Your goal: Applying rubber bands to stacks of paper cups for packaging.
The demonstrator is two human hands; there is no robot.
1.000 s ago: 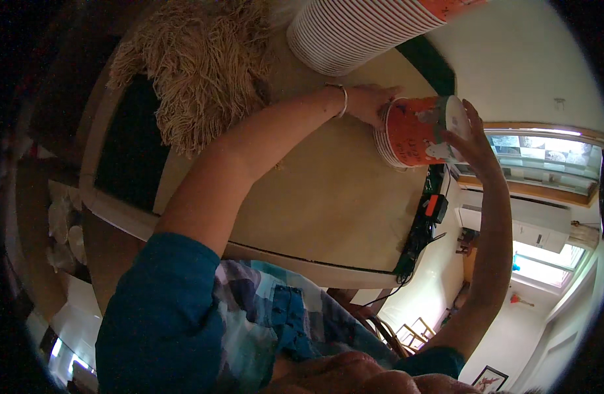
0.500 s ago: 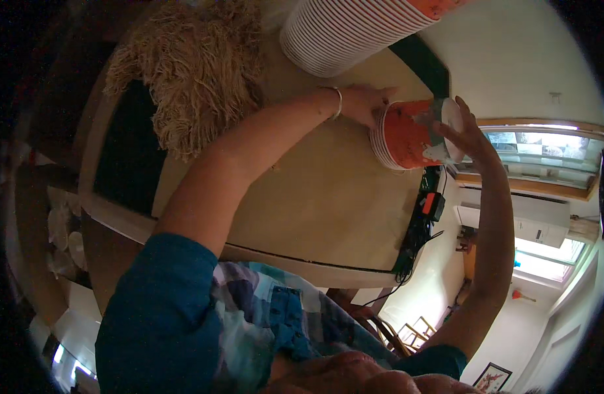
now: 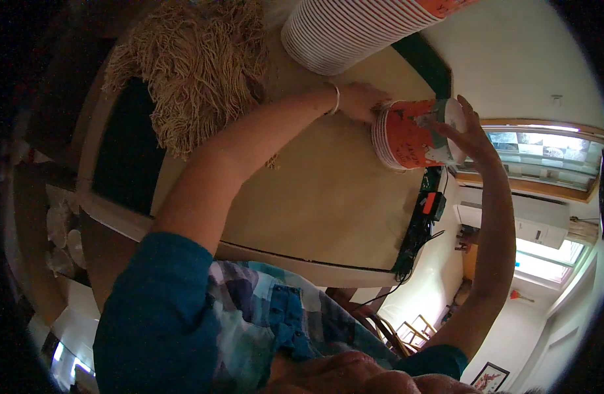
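A short stack of orange paper tubs (image 3: 412, 136) with white rims lies toward the right side of the table, its rims facing left. My right hand (image 3: 469, 136) curves around the pale base end, thumb on the near side and fingers over the far edge. At the rim end, my left hand (image 3: 362, 102) grips the upper edge of the rims; its fingertips are partly hidden there. Beyond my left hand, a much longer stack of white-rimmed tubs (image 3: 341, 34) lies at the far edge, cut off by the picture's top.
A heap of beige stringy yarn (image 3: 197, 79) covers the table's far left, close to my left forearm. Along the right table edge (image 3: 397, 259) lie a black power strip (image 3: 420, 226), a red-and-black plug (image 3: 433, 205) and loose cables. A window (image 3: 545, 154) is at right.
The short stack has turned slightly in my hands, showing more dark print on its orange side. Both hands keep to nearly the same places.
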